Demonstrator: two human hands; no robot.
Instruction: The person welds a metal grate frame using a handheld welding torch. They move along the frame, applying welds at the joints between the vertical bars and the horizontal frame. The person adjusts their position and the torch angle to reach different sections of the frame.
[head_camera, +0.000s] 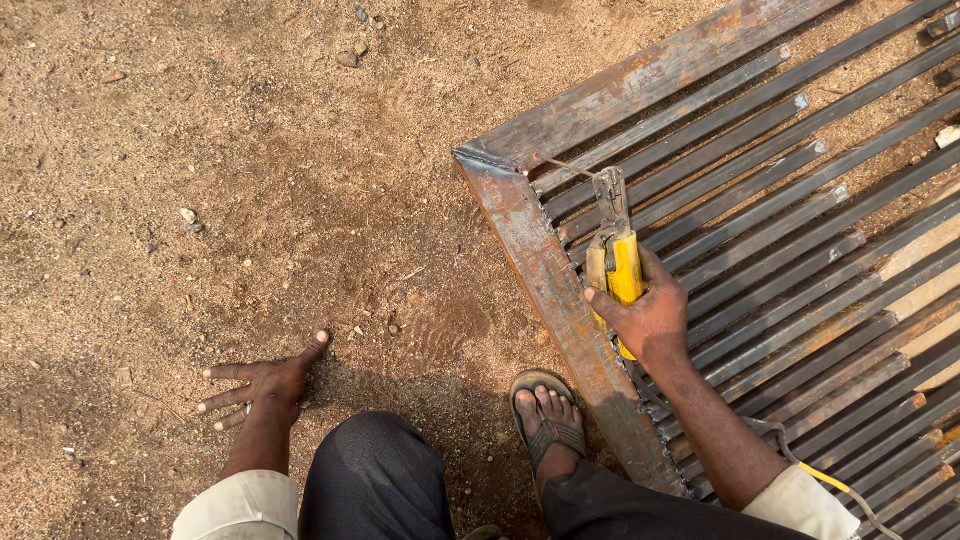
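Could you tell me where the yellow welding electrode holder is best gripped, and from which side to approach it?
Probably by its yellow handle, from the near end, as the right hand does now. The metal jaws and thin rod point away toward the frame corner, so that end is best kept clear.

Metal grate (800, 230) cut off by right & bottom edges.

frame (560, 290): rusty rough metal | bars (760, 215): dull grey steel | holder (618, 268): glossy yellow plastic | ground (250, 170): coarse dry sand | sandal (545, 425): matt rubber
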